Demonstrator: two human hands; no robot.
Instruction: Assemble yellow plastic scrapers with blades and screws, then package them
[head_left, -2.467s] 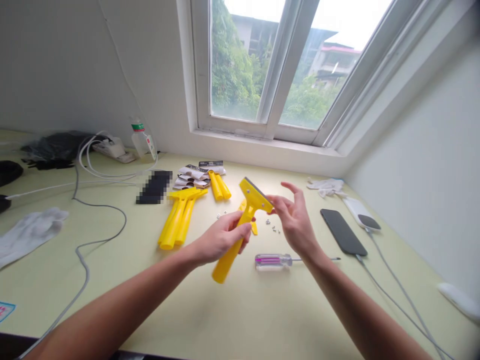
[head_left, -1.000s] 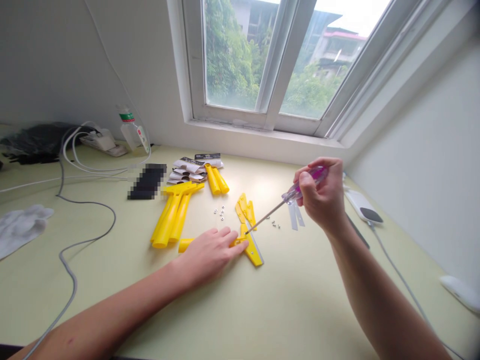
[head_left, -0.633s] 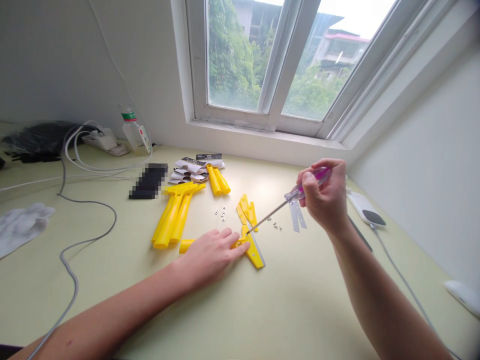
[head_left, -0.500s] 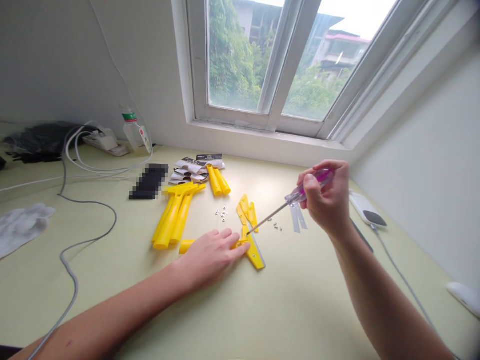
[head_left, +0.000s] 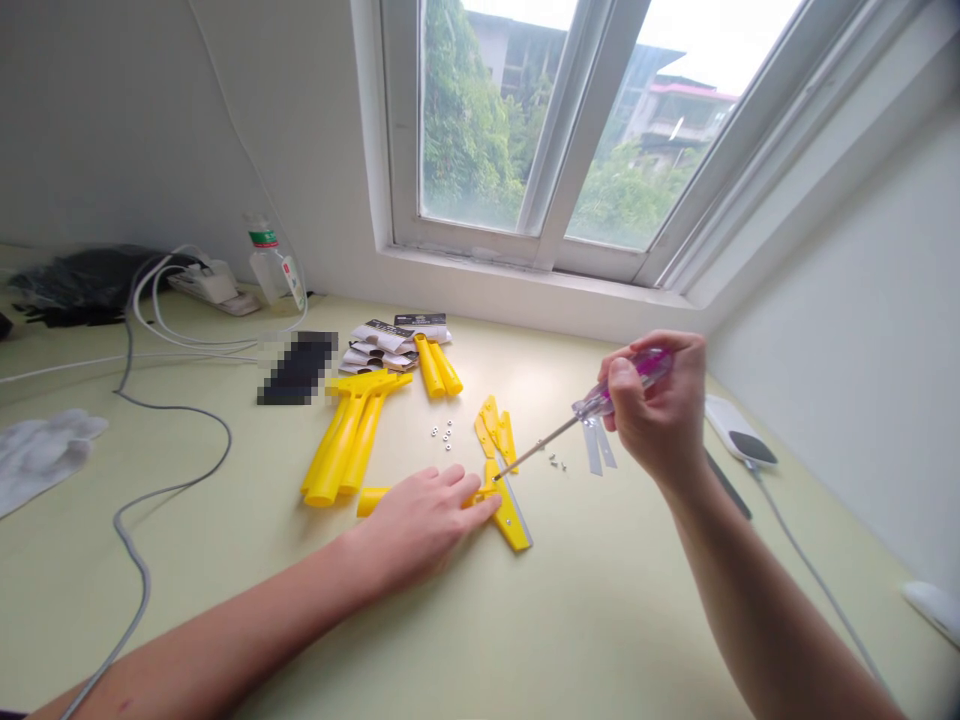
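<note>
My right hand (head_left: pixel 660 400) is closed round the clear and purple handle of a screwdriver (head_left: pixel 547 440). Its shaft slants down to the left, with the tip at a screw spot on the head of a yellow scraper (head_left: pixel 514 525). My left hand (head_left: pixel 427 515) presses the scraper down on the table, fingers over its handle, which sticks out to the left. A grey blade lies along the scraper's right edge, and a screw shows lower on the head. Just beyond lie loose yellow head plates (head_left: pixel 495 430). Small screws (head_left: pixel 556 463) are to their right, several nuts (head_left: pixel 448 437) to their left.
Yellow scraper handles (head_left: pixel 341 445) lie at left, two more (head_left: pixel 437 367) by the packaging cards (head_left: pixel 382 342). Loose blades (head_left: pixel 596 447) lie beside my right hand. Farther out are a bottle (head_left: pixel 276 268), a grey cable (head_left: pixel 225 440), a white cloth (head_left: pixel 52 445) and a white device (head_left: pixel 739 430).
The view has tilted slightly, so the table things sit a little lower. Both hands keep their hold, and the screwdriver tip stays at the scraper head.
</note>
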